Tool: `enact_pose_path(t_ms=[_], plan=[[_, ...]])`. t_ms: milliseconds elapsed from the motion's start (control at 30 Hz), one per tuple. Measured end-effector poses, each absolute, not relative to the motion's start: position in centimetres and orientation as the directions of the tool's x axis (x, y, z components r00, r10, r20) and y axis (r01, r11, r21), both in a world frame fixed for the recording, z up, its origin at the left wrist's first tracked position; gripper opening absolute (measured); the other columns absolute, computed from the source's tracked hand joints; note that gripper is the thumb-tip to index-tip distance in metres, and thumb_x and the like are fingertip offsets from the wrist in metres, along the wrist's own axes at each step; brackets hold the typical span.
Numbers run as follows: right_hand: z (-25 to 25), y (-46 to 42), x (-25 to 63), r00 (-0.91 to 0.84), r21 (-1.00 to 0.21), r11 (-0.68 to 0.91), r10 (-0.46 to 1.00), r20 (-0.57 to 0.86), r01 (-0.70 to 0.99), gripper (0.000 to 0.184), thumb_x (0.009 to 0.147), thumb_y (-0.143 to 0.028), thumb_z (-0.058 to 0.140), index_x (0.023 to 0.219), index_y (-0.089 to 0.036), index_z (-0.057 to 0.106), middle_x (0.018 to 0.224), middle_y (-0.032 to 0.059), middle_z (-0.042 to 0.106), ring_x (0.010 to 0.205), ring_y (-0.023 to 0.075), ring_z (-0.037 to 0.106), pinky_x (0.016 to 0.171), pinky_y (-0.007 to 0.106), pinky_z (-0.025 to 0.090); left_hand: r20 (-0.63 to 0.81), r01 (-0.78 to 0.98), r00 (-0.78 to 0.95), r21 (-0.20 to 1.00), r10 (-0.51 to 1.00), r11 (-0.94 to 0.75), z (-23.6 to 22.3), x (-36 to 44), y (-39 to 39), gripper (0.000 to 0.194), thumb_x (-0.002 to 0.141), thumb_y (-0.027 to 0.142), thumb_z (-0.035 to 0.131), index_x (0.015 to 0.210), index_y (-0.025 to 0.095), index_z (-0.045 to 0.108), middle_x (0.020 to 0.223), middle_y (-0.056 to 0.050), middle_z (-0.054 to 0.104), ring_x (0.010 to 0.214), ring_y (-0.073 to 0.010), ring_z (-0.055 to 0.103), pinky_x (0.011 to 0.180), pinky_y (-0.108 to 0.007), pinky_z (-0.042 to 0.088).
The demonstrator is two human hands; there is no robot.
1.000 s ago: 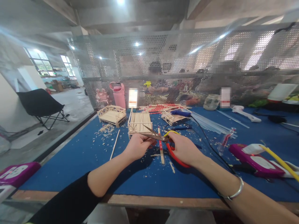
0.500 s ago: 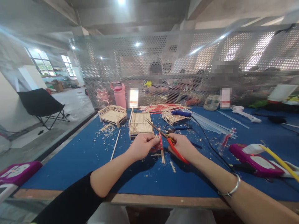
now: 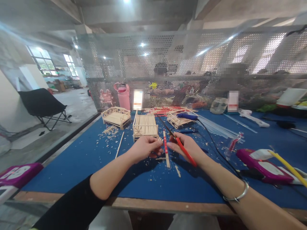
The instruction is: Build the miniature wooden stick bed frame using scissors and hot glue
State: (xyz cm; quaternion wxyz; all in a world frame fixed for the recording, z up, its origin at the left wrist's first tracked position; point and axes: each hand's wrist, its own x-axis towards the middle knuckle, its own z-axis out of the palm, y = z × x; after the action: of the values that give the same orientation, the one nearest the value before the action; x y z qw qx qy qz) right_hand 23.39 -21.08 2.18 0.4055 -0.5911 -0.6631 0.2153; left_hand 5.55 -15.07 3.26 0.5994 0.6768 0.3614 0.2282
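Between the finger and thumb of my left hand are short pale wooden stick pieces; the hand is closed on them. My right hand holds red-handled scissors, blades pointing away and to the left. On the blue table between my hands lies a pair of chopsticks in a red printed wrapper. Just beyond my left hand stands a small stick-built bed frame. Two similar stick models stand at its sides, a left one and a right one.
A blue-handled corded tool rests on the right model, its black cable running toward me. A purple power strip sits at right, clear plastic sticks beyond. Red-wrapped chopsticks, a pink bottle and a mesh screen stand behind.
My left hand has drawn slightly away from the wrapped chopsticks, which now show fully between my hands. The scissors have turned a little, with the handles nearer upright.
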Motion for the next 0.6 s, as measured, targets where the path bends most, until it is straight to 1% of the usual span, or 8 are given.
enact_pose_path(t_ms=[67,133,200,233,300,500,533,600], plan=[[2.3,-21.0,23.7,0.081,-0.712,0.152,0.956,0.282,0.685,0.031,0.067,-0.049,0.057,0.074,-0.020,0.050,0.062,-0.0031,0.049,0.058,0.0127,0.044,0.057,0.026,0.038,-0.120,0.422,0.609,0.886,0.784,-0.192,3.6,4.7,-14.3,0.030,0.071,0.043,0.063,0.060,0.015,0.061,0.056,-0.001,0.060,0.049,-0.0108,0.053,0.049,-0.022,0.040],[2.3,-21.0,24.1,0.136,-0.669,0.106,0.944,0.299,0.736,0.031,0.066,-0.049,0.058,0.072,-0.020,0.051,0.060,-0.0033,0.049,0.056,0.0126,0.043,0.057,0.026,0.038,-0.002,0.583,0.592,0.691,0.806,-0.427,3.7,4.0,-13.4,0.029,0.073,0.037,0.059,0.055,0.015,0.062,0.050,-0.001,0.057,0.046,-0.0111,0.049,0.047,-0.022,0.034],[2.2,-20.9,24.5,0.183,-0.673,0.075,0.935,0.305,0.736,0.032,0.066,-0.051,0.058,0.071,-0.020,0.052,0.060,-0.0026,0.050,0.057,0.0129,0.044,0.056,0.026,0.038,0.117,0.647,0.607,0.501,0.786,-0.575,3.5,3.6,-12.8,0.028,0.073,0.034,0.059,0.053,0.015,0.064,0.045,0.000,0.052,0.044,-0.0107,0.043,0.046,-0.023,0.027],[2.2,-20.8,24.7,0.208,-0.687,0.063,0.930,0.304,0.724,0.032,0.066,-0.051,0.057,0.071,-0.020,0.052,0.061,-0.0021,0.051,0.057,0.0131,0.044,0.056,0.026,0.038,0.141,0.655,0.620,0.449,0.772,-0.609,3.3,3.6,-12.6,0.027,0.072,0.034,0.059,0.053,0.015,0.065,0.044,0.000,0.051,0.044,-0.0104,0.041,0.046,-0.023,0.025],[2.0,-20.6,25.0,0.254,-0.711,0.036,0.920,0.297,0.702,0.033,0.066,-0.052,0.057,0.072,-0.019,0.053,0.061,-0.0015,0.053,0.057,0.0132,0.045,0.056,0.026,0.037,0.124,0.654,0.643,0.425,0.756,-0.626,3.0,3.9,-12.7,0.025,0.071,0.034,0.061,0.056,0.015,0.068,0.044,0.001,0.050,0.044,-0.0101,0.038,0.046,-0.023,0.023],[1.8,-20.3,25.4,0.294,-0.740,0.017,0.911,0.289,0.672,0.031,0.062,-0.049,0.058,0.068,-0.019,0.053,0.058,-0.0021,0.051,0.054,0.0123,0.042,0.053,0.026,0.035,-0.015,0.633,0.693,0.492,0.721,-0.598,3.1,4.7,-14.4,0.034,0.075,0.043,0.057,0.073,0.013,0.073,0.053,0.002,0.054,0.049,-0.0093,0.038,0.048,-0.021,0.026],[1.8,-20.2,25.4,0.300,-0.742,0.018,0.908,0.293,0.670,0.031,0.062,-0.049,0.058,0.068,-0.019,0.053,0.058,-0.0018,0.052,0.054,0.0126,0.042,0.053,0.026,0.034,-0.035,0.629,0.710,0.480,0.703,-0.611,3.2,4.8,-14.6,0.034,0.075,0.043,0.057,0.074,0.013,0.073,0.053,0.002,0.053,0.049,-0.0092,0.037,0.048,-0.021,0.026],[1.9,-20.2,25.4,0.315,-0.745,0.015,0.901,0.299,0.667,0.031,0.061,-0.049,0.059,0.067,-0.019,0.053,0.058,-0.0014,0.053,0.055,0.0130,0.043,0.053,0.027,0.034,-0.068,0.631,0.740,0.414,0.669,-0.656,3.3,4.9,-15.1,0.032,0.077,0.041,0.057,0.073,0.013,0.072,0.051,0.002,0.051,0.048,-0.0094,0.036,0.048,-0.022,0.025]])
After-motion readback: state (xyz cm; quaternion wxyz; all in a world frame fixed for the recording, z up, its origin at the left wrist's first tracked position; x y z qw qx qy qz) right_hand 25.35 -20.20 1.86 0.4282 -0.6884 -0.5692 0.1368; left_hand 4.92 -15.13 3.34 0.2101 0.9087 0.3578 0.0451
